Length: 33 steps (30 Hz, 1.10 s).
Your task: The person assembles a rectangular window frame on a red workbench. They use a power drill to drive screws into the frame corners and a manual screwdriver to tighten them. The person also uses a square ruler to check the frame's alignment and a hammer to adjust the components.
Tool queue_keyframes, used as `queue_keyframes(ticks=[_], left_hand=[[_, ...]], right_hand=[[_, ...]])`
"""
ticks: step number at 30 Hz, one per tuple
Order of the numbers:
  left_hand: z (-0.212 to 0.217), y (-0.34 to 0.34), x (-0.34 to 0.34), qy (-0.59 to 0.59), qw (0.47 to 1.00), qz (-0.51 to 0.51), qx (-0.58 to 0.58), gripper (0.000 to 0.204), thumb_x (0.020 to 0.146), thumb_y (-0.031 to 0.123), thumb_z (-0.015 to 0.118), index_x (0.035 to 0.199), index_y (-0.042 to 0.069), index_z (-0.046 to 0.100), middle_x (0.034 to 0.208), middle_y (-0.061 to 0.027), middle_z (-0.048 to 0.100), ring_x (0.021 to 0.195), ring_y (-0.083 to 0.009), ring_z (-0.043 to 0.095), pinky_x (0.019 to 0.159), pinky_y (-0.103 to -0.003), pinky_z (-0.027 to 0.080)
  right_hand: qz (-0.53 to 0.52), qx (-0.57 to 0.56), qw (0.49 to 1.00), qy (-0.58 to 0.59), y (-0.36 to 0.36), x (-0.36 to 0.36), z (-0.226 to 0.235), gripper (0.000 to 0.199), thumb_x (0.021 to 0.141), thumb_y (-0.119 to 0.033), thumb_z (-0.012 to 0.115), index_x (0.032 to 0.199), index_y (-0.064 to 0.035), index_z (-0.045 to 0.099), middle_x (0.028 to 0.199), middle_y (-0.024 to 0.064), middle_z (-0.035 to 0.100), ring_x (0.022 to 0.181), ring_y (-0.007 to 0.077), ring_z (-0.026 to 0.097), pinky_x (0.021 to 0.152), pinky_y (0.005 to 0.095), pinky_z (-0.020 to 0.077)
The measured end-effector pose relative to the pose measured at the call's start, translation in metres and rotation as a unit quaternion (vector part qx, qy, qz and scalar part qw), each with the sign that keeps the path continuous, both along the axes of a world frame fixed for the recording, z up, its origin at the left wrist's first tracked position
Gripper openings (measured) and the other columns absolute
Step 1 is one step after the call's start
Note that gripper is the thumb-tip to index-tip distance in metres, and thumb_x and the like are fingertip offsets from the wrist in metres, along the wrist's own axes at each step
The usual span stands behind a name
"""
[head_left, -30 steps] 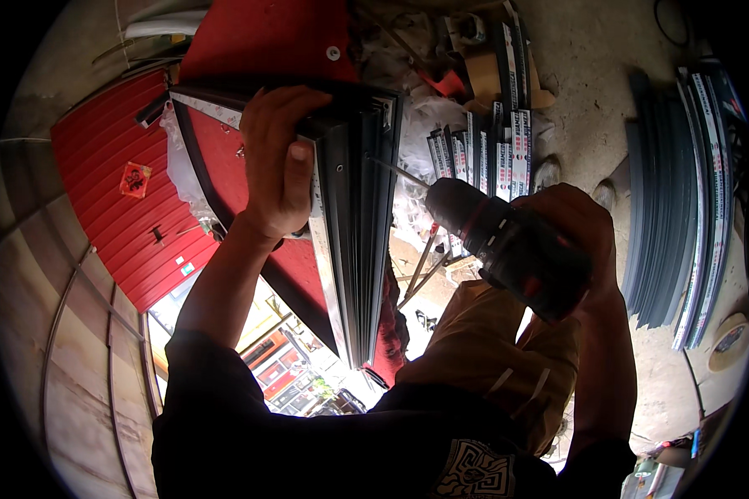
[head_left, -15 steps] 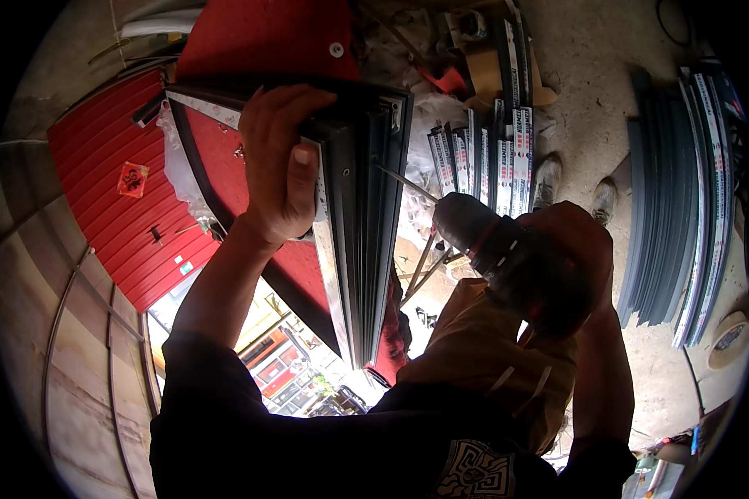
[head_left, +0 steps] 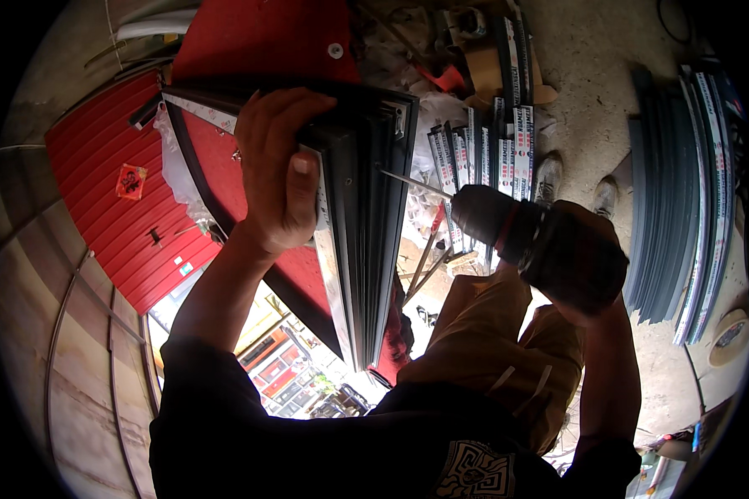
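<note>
My left hand [head_left: 279,170] is closed around the upper edge of a dark metal frame [head_left: 362,224], fingers over the top and thumb down its side. Several parallel ridges run along the frame's narrow face, and a small round hole shows near its upper end. In my right hand [head_left: 585,223] is a dark power drill [head_left: 484,212], pointing left. Its long thin bit [head_left: 416,182] reaches the ridged face, the tip at or in the metal; how deep, I cannot tell. Shadow hides the fingers on the drill's grip.
The frame stands on a red-covered surface [head_left: 266,37]. Strips with printed film [head_left: 520,150] lie on the floor beyond the drill, near clear plastic wrap [head_left: 441,116]. Long dark profiles [head_left: 662,208] are stacked at right, above a tape roll [head_left: 731,337]. My shoes [head_left: 548,179] show between.
The drill has shifted right and swung to a flatter angle, with more of the bit showing. The bit's tip stays near the same spot on the frame. My left hand keeps its hold.
</note>
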State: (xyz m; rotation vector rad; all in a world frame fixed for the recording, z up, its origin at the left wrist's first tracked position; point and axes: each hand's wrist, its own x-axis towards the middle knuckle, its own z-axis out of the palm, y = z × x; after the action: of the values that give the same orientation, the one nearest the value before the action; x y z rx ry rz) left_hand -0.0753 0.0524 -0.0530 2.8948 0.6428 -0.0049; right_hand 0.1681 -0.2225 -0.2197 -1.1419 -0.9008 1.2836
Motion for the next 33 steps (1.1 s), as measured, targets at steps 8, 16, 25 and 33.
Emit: queue_keyframes(ticks=[8,16,25,33], left_hand=[[-0.002,0.001,0.001,-0.006,1.0,0.001,0.003,0.054,0.111,0.043,0.035,0.13,0.002,0.066,0.126,-0.0176,0.067,0.122,-0.0352,0.06,0.117,-0.054,0.033],[-0.005,0.002,0.008,-0.005,1.0,-0.003,0.0,0.056,0.112,0.044,0.034,0.129,0.001,0.066,0.125,-0.0173,0.068,0.121,-0.0356,0.062,0.115,-0.054,0.035],[-0.002,0.002,0.0,-0.003,1.0,-0.012,0.0,0.056,0.113,0.044,0.034,0.129,0.001,0.066,0.125,-0.0166,0.068,0.12,-0.0349,0.062,0.113,-0.054,0.036],[-0.011,0.008,0.009,-0.031,0.999,-0.018,-0.028,0.052,0.111,0.039,0.036,0.128,0.0,0.067,0.123,-0.0179,0.068,0.118,-0.0358,0.062,0.112,-0.053,0.036]], right_hand=[[0.004,-0.014,0.999,0.035,-0.014,-0.008,-0.022,0.078,0.071,-0.008,0.096,0.139,-0.0005,0.06,0.124,0.0143,0.073,0.109,0.0231,0.075,0.094,0.0355,0.0628],[0.031,-0.188,0.973,0.129,-0.019,0.002,-0.01,0.061,0.083,-0.019,0.086,0.136,-0.0016,0.061,0.12,0.0113,0.072,0.104,0.0235,0.074,0.089,0.034,0.062],[0.056,-0.085,0.994,0.045,0.02,0.004,0.012,0.025,0.094,-0.025,0.077,0.104,-0.0028,0.071,0.094,0.0094,0.073,0.088,0.0222,0.075,0.079,0.0344,0.0595],[0.024,0.025,0.985,-0.171,0.031,0.028,0.014,0.031,0.072,-0.031,0.079,0.091,-0.007,0.074,0.085,0.0119,0.072,0.079,0.0312,0.071,0.074,0.0414,0.0545]])
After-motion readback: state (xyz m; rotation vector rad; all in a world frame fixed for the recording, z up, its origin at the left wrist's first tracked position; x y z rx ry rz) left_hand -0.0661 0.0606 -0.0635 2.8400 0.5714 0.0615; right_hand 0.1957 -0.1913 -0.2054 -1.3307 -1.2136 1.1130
